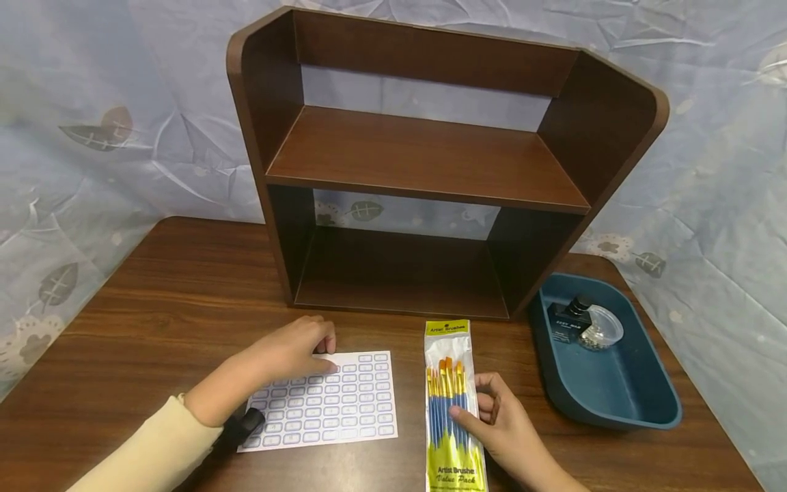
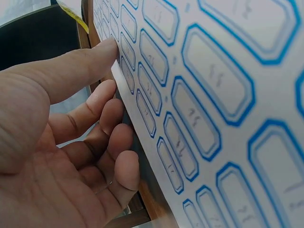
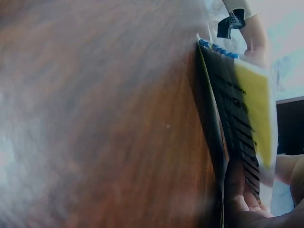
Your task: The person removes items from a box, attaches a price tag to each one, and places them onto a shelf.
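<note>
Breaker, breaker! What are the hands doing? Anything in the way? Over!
Left hand: thumb at label sheet. Right hand: gripping brush pack. Nothing seen blocking the hands; shelf stands beyond. Over!

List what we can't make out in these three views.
Label sheet: markings too small in the head view, blurred in the left wrist view.
Brush packet: lower end cut off by the head view's bottom edge.
Clear tub: head view; contents too small, black box covers part.
Left hand: pinching the sheet or just touching? Its back hides most fingers, head view.
</note>
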Demonstrator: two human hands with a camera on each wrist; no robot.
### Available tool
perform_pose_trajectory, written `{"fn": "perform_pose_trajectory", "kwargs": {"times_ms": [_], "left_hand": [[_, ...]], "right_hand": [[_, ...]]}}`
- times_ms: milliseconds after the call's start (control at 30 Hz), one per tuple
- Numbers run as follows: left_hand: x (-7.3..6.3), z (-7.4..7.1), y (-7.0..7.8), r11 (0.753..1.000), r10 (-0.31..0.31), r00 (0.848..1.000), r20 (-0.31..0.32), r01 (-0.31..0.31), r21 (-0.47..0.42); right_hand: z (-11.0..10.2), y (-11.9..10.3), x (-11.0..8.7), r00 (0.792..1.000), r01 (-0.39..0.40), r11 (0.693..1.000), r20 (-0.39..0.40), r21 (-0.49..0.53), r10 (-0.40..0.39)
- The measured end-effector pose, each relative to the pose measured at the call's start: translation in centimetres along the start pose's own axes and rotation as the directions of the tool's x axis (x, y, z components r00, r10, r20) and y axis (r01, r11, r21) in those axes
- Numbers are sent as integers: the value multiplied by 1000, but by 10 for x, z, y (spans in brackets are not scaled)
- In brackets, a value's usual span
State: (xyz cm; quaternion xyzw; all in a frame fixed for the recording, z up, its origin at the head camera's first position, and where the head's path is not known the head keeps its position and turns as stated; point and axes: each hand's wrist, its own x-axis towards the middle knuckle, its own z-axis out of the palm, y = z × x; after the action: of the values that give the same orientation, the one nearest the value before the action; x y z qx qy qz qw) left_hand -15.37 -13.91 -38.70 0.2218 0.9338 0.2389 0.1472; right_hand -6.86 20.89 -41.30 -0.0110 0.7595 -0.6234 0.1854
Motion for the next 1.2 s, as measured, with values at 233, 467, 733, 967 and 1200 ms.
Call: {"fn": "perform_pose_trajectory", "kwargs": {"times_ms": [233, 467, 733, 967, 1200], "left_hand": [[-1, -1, 3, 1000, -3, 1000, 13, 3, -1], [0, 2, 1, 999, -10, 1000, -8, 10, -33], [0, 2, 1, 997, -27, 1000, -5, 27, -70], [0, 2, -1, 994, -8, 1000, 8, 9, -105], [0, 0, -4, 989, 33, 999, -15, -34, -143]], "right_hand": [[-2, -1, -1, 1000, 4, 998, -7, -56, -5], [-2, -2, -5, 998, -3, 988, -56, -156, -5], [-6, -2, -9, 996, 25, 966, -80, -259, -47], [-11, -2, -11, 992, 22, 958, -116, -284, -57], [-16, -4, -11, 994, -4, 966, -106, -260, -24]]}}
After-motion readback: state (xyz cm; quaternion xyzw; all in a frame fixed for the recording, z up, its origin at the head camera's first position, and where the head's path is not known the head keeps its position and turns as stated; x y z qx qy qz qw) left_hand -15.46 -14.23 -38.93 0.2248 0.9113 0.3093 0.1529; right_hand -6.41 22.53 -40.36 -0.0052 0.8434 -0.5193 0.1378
